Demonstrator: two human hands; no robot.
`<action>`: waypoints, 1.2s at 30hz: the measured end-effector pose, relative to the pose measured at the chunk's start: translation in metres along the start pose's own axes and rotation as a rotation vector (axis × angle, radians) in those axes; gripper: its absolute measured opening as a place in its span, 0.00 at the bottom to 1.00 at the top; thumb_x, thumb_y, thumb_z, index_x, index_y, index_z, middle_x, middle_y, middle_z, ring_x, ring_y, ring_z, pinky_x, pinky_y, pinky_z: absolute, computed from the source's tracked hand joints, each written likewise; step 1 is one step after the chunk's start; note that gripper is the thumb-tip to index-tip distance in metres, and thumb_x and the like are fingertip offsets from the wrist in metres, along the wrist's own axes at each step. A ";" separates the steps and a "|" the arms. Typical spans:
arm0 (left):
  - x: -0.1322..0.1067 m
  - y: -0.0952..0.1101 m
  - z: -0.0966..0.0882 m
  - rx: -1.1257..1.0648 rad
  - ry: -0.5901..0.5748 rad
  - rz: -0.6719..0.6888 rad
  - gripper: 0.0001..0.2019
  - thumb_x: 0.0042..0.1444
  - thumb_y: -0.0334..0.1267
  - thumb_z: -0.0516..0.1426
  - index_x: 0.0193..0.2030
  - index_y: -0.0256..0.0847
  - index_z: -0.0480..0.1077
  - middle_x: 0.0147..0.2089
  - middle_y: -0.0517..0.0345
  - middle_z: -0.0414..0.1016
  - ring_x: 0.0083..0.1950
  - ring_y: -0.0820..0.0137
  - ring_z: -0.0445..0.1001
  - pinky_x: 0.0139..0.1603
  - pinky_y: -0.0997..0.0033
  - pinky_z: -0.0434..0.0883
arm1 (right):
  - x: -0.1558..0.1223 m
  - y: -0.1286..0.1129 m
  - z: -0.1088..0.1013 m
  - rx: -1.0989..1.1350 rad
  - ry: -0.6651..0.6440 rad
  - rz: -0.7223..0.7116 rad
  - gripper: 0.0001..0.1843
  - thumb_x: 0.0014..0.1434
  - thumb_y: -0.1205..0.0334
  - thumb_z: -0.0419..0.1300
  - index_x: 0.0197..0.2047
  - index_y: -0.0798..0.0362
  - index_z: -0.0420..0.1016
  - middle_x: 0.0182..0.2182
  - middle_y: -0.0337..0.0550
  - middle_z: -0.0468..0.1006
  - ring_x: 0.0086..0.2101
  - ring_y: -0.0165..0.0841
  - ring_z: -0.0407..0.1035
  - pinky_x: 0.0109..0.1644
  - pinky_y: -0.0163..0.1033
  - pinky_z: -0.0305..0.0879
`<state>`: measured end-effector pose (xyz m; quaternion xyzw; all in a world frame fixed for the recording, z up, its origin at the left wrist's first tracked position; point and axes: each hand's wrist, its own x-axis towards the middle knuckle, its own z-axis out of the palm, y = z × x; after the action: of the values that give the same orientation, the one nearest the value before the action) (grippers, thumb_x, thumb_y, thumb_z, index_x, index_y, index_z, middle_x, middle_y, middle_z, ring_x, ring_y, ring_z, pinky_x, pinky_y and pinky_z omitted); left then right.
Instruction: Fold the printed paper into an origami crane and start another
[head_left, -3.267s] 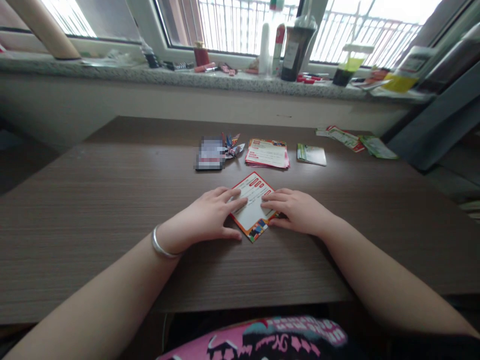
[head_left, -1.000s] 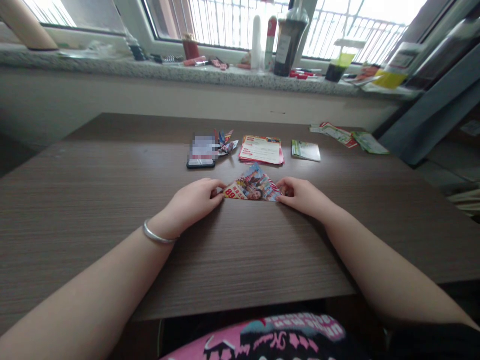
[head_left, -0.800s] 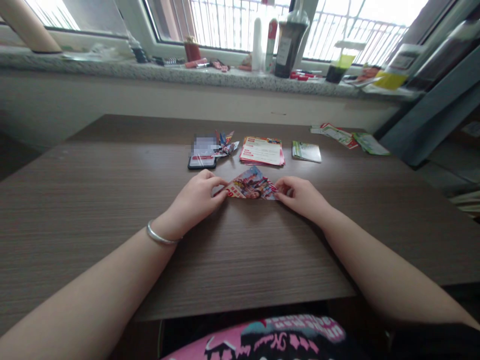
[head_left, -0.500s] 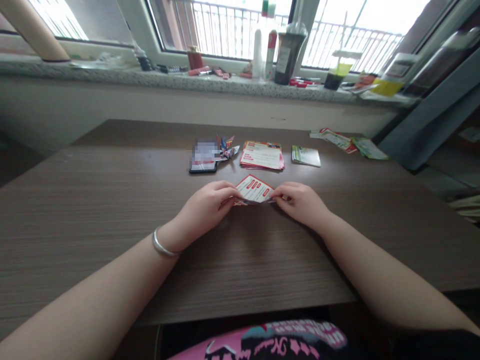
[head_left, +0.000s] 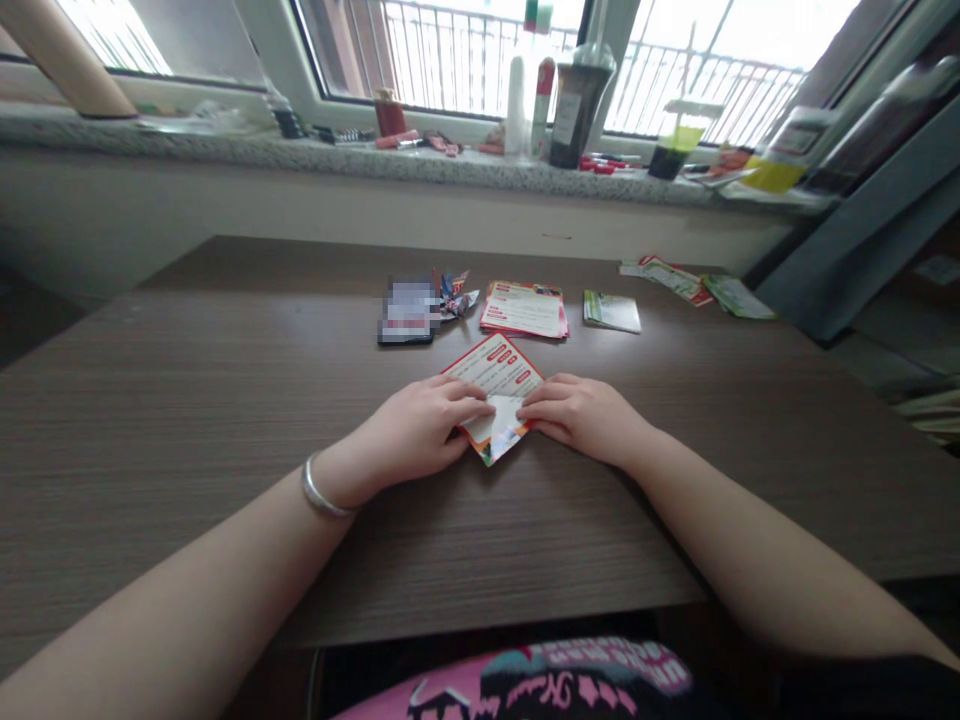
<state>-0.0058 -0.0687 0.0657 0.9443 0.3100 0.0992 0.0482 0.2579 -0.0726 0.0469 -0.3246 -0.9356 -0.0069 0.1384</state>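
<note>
Printed paper (head_left: 501,382) lies between palm-down hands (head_left: 420,425) (head_left: 596,420), their slightly spread fingers (head_left: 474,408) resting on it.

Phone (head_left: 407,318) beyond the grip to the left, dark lidded cup (head_left: 576,115) on the windowsill (head_left: 225,152) farther beyond, grey curtain (head_left: 855,225) well right.

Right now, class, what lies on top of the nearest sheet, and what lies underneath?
The left hand and right hand lie partly on the sheet, covering parts. Its underside and the table beneath are hidden.
</note>
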 end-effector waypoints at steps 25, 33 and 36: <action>0.000 0.010 0.005 -0.041 -0.046 -0.069 0.16 0.67 0.43 0.47 0.43 0.41 0.75 0.50 0.53 0.77 0.51 0.65 0.75 0.54 0.65 0.70 | 0.004 -0.018 0.000 -0.010 -0.028 0.070 0.14 0.67 0.58 0.53 0.40 0.48 0.80 0.43 0.42 0.82 0.42 0.35 0.73 0.45 0.39 0.67; 0.002 -0.002 0.013 -0.108 0.080 -0.121 0.12 0.63 0.40 0.53 0.33 0.38 0.74 0.47 0.50 0.77 0.49 0.63 0.73 0.54 0.62 0.70 | 0.004 -0.012 0.005 0.199 -0.059 0.076 0.12 0.66 0.61 0.54 0.41 0.46 0.81 0.44 0.37 0.82 0.43 0.32 0.75 0.49 0.38 0.68; 0.003 -0.007 0.017 -0.103 0.086 -0.083 0.11 0.63 0.39 0.53 0.33 0.39 0.74 0.45 0.52 0.77 0.49 0.63 0.72 0.55 0.60 0.69 | 0.004 -0.009 0.004 0.235 -0.070 0.073 0.12 0.66 0.62 0.54 0.41 0.46 0.81 0.43 0.37 0.83 0.43 0.31 0.76 0.49 0.38 0.68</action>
<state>-0.0038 -0.0620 0.0489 0.9217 0.3454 0.1532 0.0874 0.2486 -0.0769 0.0452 -0.3398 -0.9219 0.1193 0.1430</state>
